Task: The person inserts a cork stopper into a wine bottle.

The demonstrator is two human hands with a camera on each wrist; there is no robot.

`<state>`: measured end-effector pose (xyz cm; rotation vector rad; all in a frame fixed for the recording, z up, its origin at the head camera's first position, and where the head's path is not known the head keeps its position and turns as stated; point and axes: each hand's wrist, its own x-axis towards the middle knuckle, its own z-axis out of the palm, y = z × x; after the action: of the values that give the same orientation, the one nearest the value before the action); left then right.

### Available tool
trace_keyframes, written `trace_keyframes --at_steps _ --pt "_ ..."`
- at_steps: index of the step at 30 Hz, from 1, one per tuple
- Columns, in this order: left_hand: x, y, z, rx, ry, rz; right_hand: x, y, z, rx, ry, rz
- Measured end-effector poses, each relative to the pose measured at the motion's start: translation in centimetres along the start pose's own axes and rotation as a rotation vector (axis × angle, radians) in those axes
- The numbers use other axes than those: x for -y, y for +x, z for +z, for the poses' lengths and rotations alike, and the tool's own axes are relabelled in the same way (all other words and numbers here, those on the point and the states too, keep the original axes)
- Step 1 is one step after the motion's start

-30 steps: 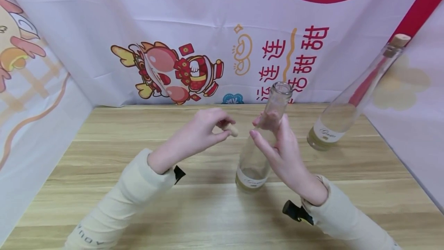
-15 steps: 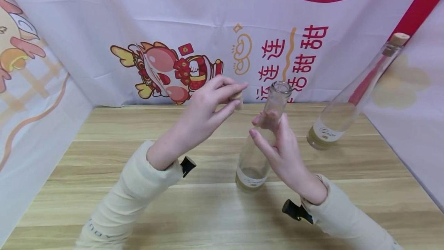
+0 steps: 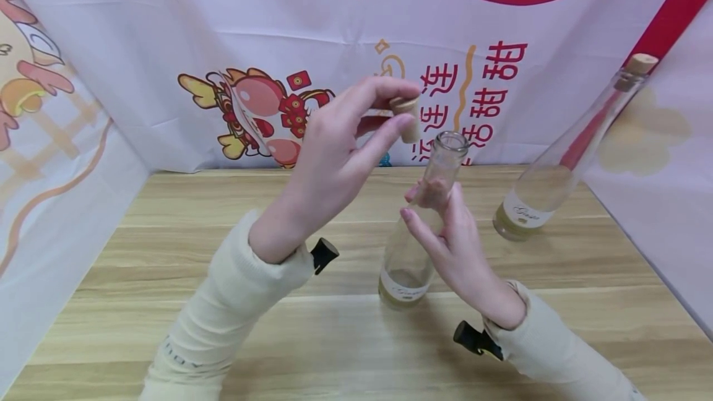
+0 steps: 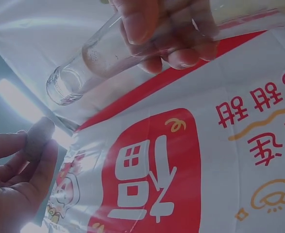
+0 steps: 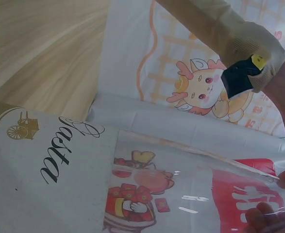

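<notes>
Between thumb and fingers my left hand [image 3: 340, 141] pinches a cork stopper [image 3: 411, 125], its narrower end pointing down. The stopper is up and to the left of the uncorked mouth of a clear glass bottle [image 3: 401, 252], with a gap between them. Around the bottle's neck my right hand [image 3: 459, 240] keeps its grip; the bottle stands upright on the table with a white label low down. In the left wrist view, the cork [image 4: 38, 138] is apart from the bottle's glass rim [image 4: 63, 87]. The label [image 5: 55, 160] reads Gasta in the right wrist view.
A second clear bottle [image 3: 546, 197] with a cork [image 3: 642, 64] in its mouth stands at the back right of the wooden table [image 3: 167, 252]. White printed cloth [image 3: 312, 23] hangs behind and at both sides. Black wrist mounts [image 3: 476, 338] stick out near the sleeves.
My left hand has risen and moved right, bringing the cork from beside the bottle's neck to above the level of its mouth. The right hand and the bottle have stayed in place.
</notes>
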<state>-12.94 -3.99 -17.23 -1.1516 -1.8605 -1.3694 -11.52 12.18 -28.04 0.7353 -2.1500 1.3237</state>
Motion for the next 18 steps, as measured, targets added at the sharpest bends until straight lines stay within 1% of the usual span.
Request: trace_keyframes --at_steps 4,7,10,13,18 --pt "-0.4 0.7 0.4 -0.016 -0.041 0.044 -0.1 -0.1 0.0 0.0 0.007 -0.01" --pt "-0.4 1.1 1.0 -0.028 -0.086 0.082 -0.2 -0.1 0.0 -0.005 0.016 -0.023" --pt "-0.4 1.4 1.5 -0.032 -0.109 0.127 -0.2 -0.1 0.0 -0.012 0.018 -0.042" --pt "-0.2 1.6 2.0 -0.025 -0.098 0.165 -0.2 -0.1 0.0 -0.015 0.015 -0.059" --pt "0.1 1.6 2.5 -0.008 -0.076 0.193 -0.3 -0.1 0.1 -0.014 0.019 -0.075"
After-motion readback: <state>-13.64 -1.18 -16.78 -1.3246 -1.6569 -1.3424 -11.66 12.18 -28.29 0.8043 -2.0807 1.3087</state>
